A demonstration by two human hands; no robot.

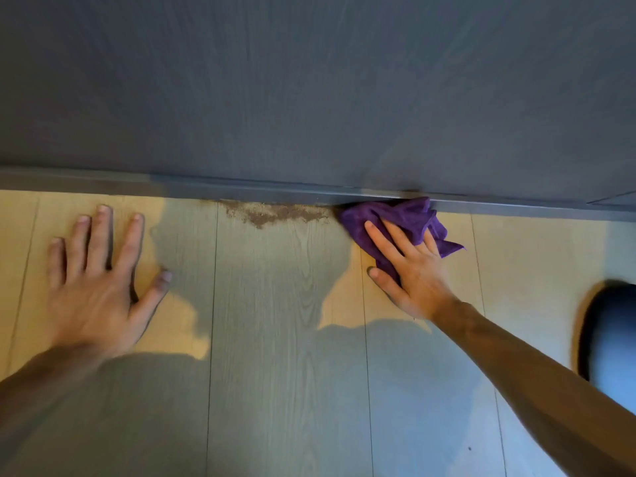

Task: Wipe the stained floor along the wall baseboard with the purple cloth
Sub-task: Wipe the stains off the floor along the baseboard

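A brown gritty stain [275, 212] lies on the pale wood-plank floor [285, 304], right against the grey baseboard [241, 189]. Just right of the stain, a crumpled purple cloth [406, 218] touches the baseboard. My right hand [409, 270] presses flat on the cloth, fingers spread and pointing up-left, with the cloth's left edge at the stain's right end. My left hand [99, 273] rests palm-down on the floor well left of the stain, fingers apart, holding nothing.
A dark grey wood-grain wall [309, 91] fills the upper half. A dark rounded shape [609, 339], blurred, sits at the right edge on the floor. Shadows of my arms and head fall across the planks in the middle.
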